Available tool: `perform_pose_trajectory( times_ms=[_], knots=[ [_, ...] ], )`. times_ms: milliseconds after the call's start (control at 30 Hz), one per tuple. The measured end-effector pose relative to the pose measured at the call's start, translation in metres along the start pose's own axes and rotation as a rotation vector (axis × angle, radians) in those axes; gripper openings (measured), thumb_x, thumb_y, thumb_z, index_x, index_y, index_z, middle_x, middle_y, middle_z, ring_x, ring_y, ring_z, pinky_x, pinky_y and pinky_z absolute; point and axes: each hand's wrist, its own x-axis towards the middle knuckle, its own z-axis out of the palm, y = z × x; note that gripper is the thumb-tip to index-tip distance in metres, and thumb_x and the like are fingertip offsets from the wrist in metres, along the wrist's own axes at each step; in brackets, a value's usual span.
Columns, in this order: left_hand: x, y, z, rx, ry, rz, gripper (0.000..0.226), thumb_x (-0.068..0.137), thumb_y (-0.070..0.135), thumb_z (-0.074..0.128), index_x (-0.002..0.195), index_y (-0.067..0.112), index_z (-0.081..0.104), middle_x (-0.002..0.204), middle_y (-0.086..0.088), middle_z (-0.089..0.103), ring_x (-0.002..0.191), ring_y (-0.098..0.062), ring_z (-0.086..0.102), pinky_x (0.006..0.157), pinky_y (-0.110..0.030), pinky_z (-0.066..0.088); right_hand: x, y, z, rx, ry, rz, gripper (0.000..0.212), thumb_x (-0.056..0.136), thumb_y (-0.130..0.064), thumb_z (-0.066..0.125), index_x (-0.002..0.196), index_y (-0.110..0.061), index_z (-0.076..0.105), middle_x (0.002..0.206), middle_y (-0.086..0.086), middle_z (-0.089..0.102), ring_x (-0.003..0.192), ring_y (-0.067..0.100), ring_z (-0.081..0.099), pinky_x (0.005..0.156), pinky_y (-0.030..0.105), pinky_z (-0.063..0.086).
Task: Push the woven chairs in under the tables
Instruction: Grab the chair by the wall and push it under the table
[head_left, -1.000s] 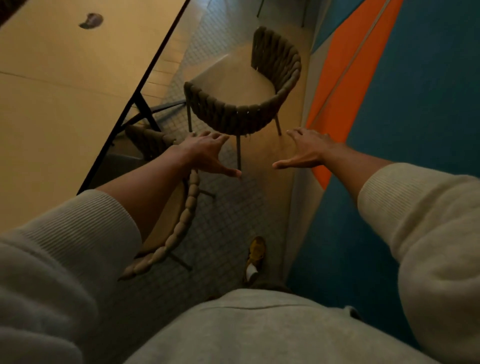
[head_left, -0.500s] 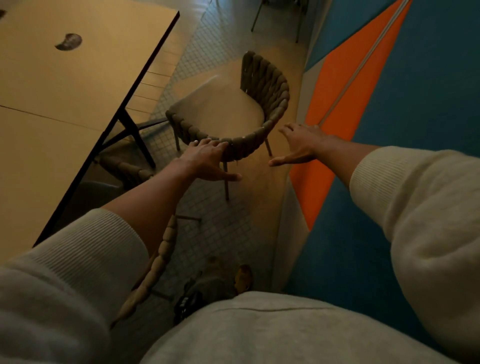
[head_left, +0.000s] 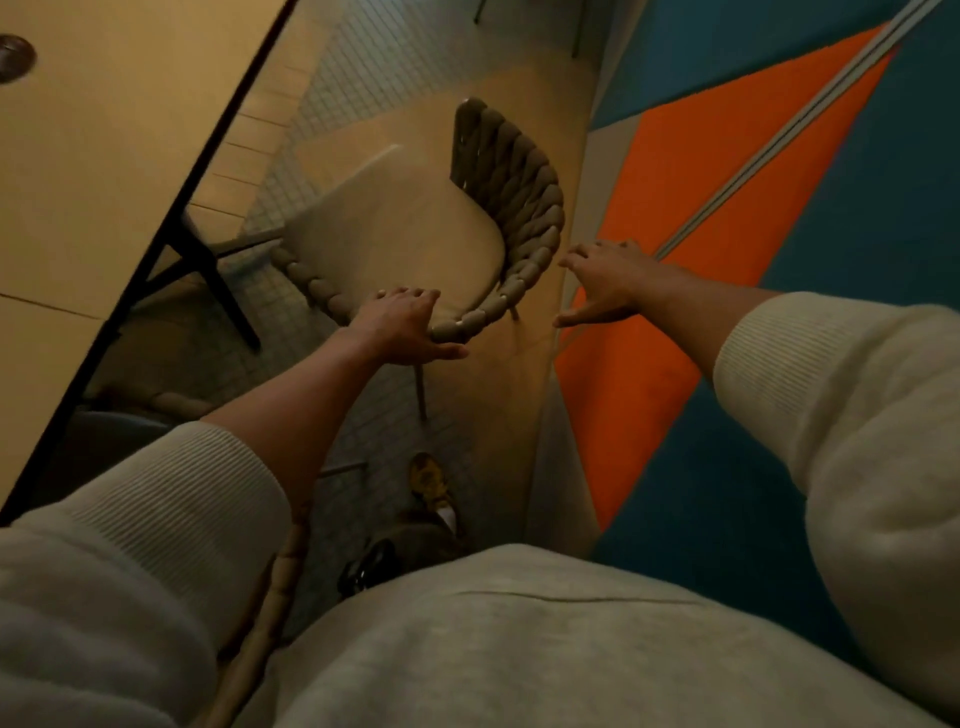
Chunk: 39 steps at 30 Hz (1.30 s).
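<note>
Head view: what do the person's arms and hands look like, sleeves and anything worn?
Both arms wear loose cream knitted sweater sleeves. The left sleeve and right sleeve end in finely ribbed cuffs well short of the wrists, leaving the forearms bare. The left hand and right hand are bare: no gloves, and no watch or ring shows in the dim light.

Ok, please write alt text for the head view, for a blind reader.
A person's left hand rests on the back rim of a woven chair standing beside a wooden table; the right hand reaches, open, toward the rim's other side, near an orange and teal wall.
</note>
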Motion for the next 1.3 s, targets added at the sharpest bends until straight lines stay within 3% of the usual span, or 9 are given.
perform_pose_trajectory(
  times_ms=[433,900,1100,1233,1300],
  knots=[
    [0.11,-0.019,-0.026,-0.08,-0.024,0.015,0.111,0.079,0.085,0.055,0.161,0.018,0.025,0.157,-0.01,0.045,0.141,-0.032,0.044,0.113,-0.046,0.037,0.117,0.071,-0.014,0.004,-0.074,-0.057,0.11,0.079,-0.082,0.065,0.161,-0.019,0.028,0.17,0.008,0.025,0.154,0.031,0.028,0.121,0.053,0.03],
    [0.216,0.025,0.001,-0.248,-0.088,-0.175,0.118,0.073,0.094,0.045,0.161,0.018,0.022,0.157,-0.008,0.044,0.14,-0.03,0.044,0.111,-0.047,0.041,0.278,0.152,0.013,-0.186,-0.182,-0.39,0.113,0.074,-0.082,0.069,0.158,-0.018,0.032,0.162,0.009,0.035,0.148,0.032,0.033,0.12,0.049,0.033],
    [0.236,0.061,0.04,-0.281,-0.16,-0.2,0.118,0.075,0.091,0.05,0.161,0.015,0.02,0.16,-0.008,0.039,0.143,-0.028,0.042,0.114,-0.044,0.039,0.304,0.162,0.054,-0.244,-0.216,-0.477,0.119,0.081,-0.077,0.068,0.165,-0.009,0.017,0.17,0.011,0.02,0.156,0.033,0.021,0.128,0.05,0.018],
    [0.246,0.069,0.086,-0.322,-0.211,-0.262,0.106,0.081,0.08,0.051,0.161,0.017,0.021,0.164,-0.009,0.033,0.148,-0.029,0.035,0.12,-0.045,0.032,0.33,0.154,0.09,-0.24,-0.129,-0.492,0.107,0.083,-0.078,0.063,0.16,-0.011,0.031,0.168,0.013,0.026,0.157,0.033,0.019,0.129,0.053,0.012],
    [0.247,0.063,0.107,-0.349,-0.21,-0.307,0.093,0.084,0.072,0.045,0.159,0.02,0.027,0.16,-0.007,0.041,0.144,-0.028,0.04,0.118,-0.045,0.034,0.337,0.148,0.102,-0.273,-0.08,-0.483,0.097,0.085,-0.075,0.062,0.156,-0.014,0.039,0.166,0.014,0.03,0.156,0.034,0.02,0.128,0.055,0.008]
  ],
)
